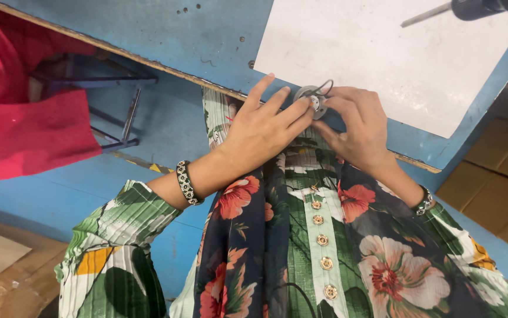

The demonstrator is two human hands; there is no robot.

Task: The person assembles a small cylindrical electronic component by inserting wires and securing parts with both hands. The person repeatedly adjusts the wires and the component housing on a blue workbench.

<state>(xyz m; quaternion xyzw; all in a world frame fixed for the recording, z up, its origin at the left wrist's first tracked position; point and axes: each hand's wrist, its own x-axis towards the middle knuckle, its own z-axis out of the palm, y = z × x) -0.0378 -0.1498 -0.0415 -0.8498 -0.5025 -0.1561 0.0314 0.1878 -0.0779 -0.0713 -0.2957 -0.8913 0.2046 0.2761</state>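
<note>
A small round metal part [311, 100] with a black wire loop rests at the near edge of a blue table [165, 35]. My left hand [262, 126] lies flat with its fingertips pressing on the part's left side. My right hand [357, 126] pinches the part from the right, thumb and forefinger on it. Both hands reach over the front of my floral dress [318, 235], which has a row of gold buttons. A beaded bracelet sits on each wrist.
A white sheet [395, 53] lies on the table just beyond the hands. A dark tool with a metal rod [442, 10] juts in at top right. A person's red sleeve [18, 118] is at left. Brown cardboard [495, 188] sits at right.
</note>
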